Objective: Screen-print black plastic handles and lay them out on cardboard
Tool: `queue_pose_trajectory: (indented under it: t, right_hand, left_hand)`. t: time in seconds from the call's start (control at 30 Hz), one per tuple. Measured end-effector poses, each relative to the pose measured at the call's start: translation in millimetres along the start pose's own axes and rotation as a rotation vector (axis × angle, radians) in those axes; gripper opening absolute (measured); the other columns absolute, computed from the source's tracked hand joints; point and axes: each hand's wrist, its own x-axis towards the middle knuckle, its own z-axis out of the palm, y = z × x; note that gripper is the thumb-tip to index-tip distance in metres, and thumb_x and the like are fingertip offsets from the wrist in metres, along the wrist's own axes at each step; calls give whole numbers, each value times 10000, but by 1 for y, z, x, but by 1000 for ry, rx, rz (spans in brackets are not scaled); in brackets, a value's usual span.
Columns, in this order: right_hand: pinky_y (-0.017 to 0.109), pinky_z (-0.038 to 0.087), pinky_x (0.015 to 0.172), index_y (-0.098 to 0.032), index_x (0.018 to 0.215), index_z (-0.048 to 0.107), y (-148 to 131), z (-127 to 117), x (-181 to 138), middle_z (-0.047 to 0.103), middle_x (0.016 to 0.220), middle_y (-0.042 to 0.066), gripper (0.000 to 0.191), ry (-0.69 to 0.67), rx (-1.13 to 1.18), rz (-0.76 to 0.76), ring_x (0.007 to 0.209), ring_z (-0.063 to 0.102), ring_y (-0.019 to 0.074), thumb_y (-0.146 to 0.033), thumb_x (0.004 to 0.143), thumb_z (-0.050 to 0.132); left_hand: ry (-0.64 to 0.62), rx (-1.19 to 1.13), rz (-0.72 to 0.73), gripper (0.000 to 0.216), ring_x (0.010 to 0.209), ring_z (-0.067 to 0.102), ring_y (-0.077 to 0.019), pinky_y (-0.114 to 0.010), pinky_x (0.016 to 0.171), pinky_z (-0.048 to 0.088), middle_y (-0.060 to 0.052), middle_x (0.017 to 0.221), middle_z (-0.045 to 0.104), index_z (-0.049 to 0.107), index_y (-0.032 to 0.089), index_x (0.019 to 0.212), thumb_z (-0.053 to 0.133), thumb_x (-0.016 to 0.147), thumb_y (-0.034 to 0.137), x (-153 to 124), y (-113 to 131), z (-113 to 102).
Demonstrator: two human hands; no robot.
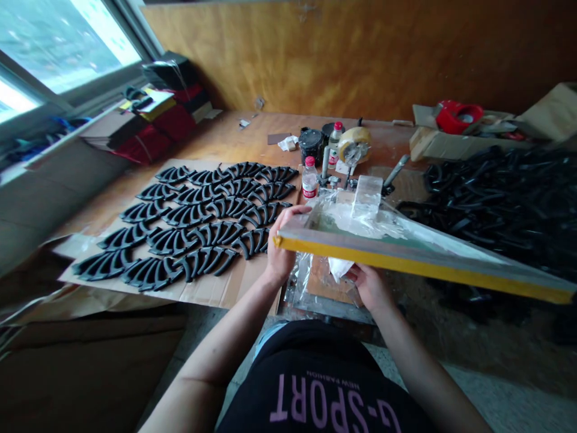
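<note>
My left hand (282, 249) grips the left corner of a screen printing frame (424, 264), whose near edge is raised and wears a yellow strip. Pale, wet-looking ink (340, 218) is smeared over its mesh, and a clear block (368, 195) stands on it at the far side. Below the frame, my right hand (370, 287) is closed on a crumpled white wipe (339, 268), pressed up near the underside; its fingertips are partly hidden. Under them lies a plastic-wrapped work base (331, 282) with a brown patch. Metal clamps (395, 173) stand behind the frame.
Rows of curved black parts (180, 222) cover a cardboard sheet (256, 279) on the left. A heap of black parts (500, 204) lies right. Behind are red-capped bottles (310, 179), a dark tub (311, 144), a tape roll (354, 144) and a carton (451, 144) holding a red tape dispenser (458, 116).
</note>
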Motion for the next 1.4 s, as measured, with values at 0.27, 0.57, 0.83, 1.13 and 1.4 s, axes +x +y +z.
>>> queue_pose_trajectory:
  t: [0.27,0.57,0.83,1.13,1.4]
  right_hand:
    - [251,525,658,-243,791,667,-2,-4,-9,721,840,-43,162,-129,274,66,767,643,138,-228,662,764]
    - [257,486,704,-245,791,684,-3,2,-9,717,825,-47,127,-144,286,61,762,636,136,-252,677,740]
    - [268,489,660,-238,822,656,-5,1,-4,705,862,-23,177,-177,102,2,754,632,153,-405,769,683]
    - [424,476,921,-250,888,723,-5,6,-20,703,1038,55,217,-239,-960,-763,1006,605,232,-147,831,540]
    - [452,427,1029,-259,1145,637,-11,2,-24,588,1313,65,312,-324,-872,-672,1192,538,242,-288,836,623]
  left_hand:
    - [84,-388,-163,400,585,592,-113,-209,513,458,3,703,628,503,223,1176,449,905,511,13,-13,17]
    - [-321,-503,-677,431,969,617,-189,-288,781,515,-76,1132,653,624,191,1101,659,791,487,-75,-56,28]
    - [-278,-587,-733,259,686,578,-81,-235,765,503,28,728,603,613,153,777,764,710,352,-76,-66,25]
    - [-222,-761,-879,316,618,636,-111,-259,670,540,19,703,645,527,180,849,741,712,368,-80,-71,34]
    - [-167,-772,-829,322,579,525,-29,-126,531,445,55,722,556,544,157,790,811,642,258,-73,-67,34]
